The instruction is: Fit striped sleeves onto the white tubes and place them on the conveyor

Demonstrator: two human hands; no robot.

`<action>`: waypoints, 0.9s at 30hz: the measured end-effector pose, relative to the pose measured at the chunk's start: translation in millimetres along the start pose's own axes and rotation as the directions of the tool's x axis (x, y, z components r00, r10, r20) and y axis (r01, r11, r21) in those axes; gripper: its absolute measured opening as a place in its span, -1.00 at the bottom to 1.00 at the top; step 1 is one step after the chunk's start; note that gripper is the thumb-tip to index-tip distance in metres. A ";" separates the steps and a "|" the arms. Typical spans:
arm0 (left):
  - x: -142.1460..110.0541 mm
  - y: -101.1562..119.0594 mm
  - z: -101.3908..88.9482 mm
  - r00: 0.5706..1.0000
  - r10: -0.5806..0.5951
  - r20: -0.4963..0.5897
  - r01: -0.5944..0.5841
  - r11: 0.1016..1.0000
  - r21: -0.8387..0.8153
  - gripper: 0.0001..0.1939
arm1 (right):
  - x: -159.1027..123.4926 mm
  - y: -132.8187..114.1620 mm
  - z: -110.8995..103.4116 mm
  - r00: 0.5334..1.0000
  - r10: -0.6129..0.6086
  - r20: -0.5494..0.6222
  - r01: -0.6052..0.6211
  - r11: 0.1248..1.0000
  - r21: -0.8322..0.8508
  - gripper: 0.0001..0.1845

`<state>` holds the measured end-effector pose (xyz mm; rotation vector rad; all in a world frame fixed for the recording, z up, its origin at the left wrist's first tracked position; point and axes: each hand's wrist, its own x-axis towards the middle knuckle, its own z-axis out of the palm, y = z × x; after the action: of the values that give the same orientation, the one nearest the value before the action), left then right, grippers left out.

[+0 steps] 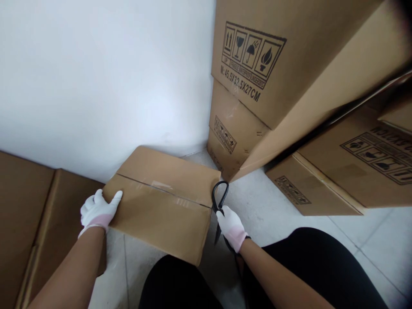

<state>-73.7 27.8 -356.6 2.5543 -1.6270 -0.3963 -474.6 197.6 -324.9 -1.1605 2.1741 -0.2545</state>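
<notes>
Left hand (98,210) lay flat, fingers spread, on taped box (162,201); right hand (231,227) gripped black scissors (219,198) at box's right edge.

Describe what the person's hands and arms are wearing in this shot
Both the left hand and the right hand wear thin white knit gloves with a pale pink band at the wrist cuff. The gloves end at the wrists, and the forearms beyond them are bare, with no sleeves, watch or jewellery visible. No logos or print show on the gloves.
</notes>
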 end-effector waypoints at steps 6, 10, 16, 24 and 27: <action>1.2 -5.4 2.6 0.999 0.031 -0.021 -0.032 0.999 -0.031 0.00 | 4.9 1.5 0.0 0.999 -0.033 -0.015 0.033 0.999 -0.023 -0.74; 4.2 -12.4 7.5 0.997 0.069 -0.022 -0.070 0.996 -0.050 0.01 | 8.1 6.8 -15.6 0.999 -0.018 -0.043 0.016 0.999 -0.040 -0.74; 1.9 -10.8 6.1 0.998 0.050 -0.042 -0.053 0.995 -0.079 0.01 | 9.6 25.2 -48.9 0.987 0.028 -0.158 -0.038 0.997 -0.062 -0.75; -2.5 -7.7 0.2 0.998 0.044 -0.036 -0.046 0.997 -0.069 0.00 | -12.1 19.2 -17.3 0.992 0.014 -0.129 -0.015 1.000 -0.004 -0.81; -3.1 -7.7 0.4 0.998 0.041 -0.040 -0.043 0.997 -0.057 0.00 | -21.4 25.1 -14.8 0.990 0.064 -0.127 -0.062 0.998 0.014 -0.80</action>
<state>-68.3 34.0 -358.1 2.4660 -1.6279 -0.3820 -492.3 227.6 -315.1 -1.0946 2.3136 -0.3192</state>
